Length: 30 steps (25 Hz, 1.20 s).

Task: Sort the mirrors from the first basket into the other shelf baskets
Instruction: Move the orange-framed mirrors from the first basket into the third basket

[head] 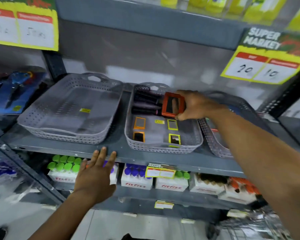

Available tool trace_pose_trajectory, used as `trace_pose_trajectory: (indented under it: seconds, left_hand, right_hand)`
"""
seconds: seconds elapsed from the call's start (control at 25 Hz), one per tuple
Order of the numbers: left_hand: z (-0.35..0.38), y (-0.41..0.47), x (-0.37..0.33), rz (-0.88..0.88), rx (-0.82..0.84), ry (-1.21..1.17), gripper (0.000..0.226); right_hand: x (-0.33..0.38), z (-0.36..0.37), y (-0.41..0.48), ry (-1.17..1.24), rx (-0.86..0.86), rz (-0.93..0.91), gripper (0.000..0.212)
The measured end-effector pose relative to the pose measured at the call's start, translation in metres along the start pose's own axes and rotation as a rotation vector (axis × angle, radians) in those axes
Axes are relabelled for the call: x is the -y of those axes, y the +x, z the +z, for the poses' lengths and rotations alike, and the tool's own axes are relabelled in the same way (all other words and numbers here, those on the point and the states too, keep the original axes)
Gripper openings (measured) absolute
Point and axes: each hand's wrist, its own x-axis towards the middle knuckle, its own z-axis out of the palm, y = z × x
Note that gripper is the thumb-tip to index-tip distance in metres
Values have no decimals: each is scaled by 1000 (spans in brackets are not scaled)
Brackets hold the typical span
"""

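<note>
My right hand (pixel 196 105) grips a small red-framed mirror (pixel 173 104) and holds it tilted above the back right of the middle grey basket (pixel 163 148). On that basket's floor lie two orange-framed mirrors (pixel 139 122) (pixel 139 136) on the left and two yellow-framed mirrors (pixel 172 124) (pixel 174 140) on the right, with dark hairbrushes (pixel 145 103) at the back. The left grey basket (pixel 62 134) holds only a yellow sticker. A third grey basket (pixel 213 141) lies at the right, largely hidden by my arm. My left hand (pixel 97 174) is open, its fingertips at the shelf's front edge.
The grey metal shelf (pixel 119 153) carries the baskets. Below it stand white boxes of bottles with green, purple and orange caps (pixel 137 177). Price signs hang at upper left (pixel 22 26) and upper right (pixel 265 66). Packaged blue items (pixel 16 90) hang at the far left.
</note>
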Motion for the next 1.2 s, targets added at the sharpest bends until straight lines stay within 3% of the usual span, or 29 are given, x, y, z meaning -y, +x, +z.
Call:
trace_pose_trajectory:
  seconds: [0.2,0.56,0.68,0.88,1.2]
  left_hand:
    - [-5,1,-6,6,-1,24,100]
    - [-6,1,-11,-44,46,-5,105]
    - [-7,1,-12,-64,58,-15,105]
    - [-9,0,-14,-70,83,-14,105]
    - [-13,1,-14,-79,127,-37,107]
  right_hand:
    - [-69,-25,-57,3,-44,198,73]
    - [-130,-17,-98,-79,140,374,62]
    - [-142,-10,-102,8,230,427,62]
    - [-151,3,-104,-8,318,392,52]
    - [-157,11,-99,-11,441,342,84]
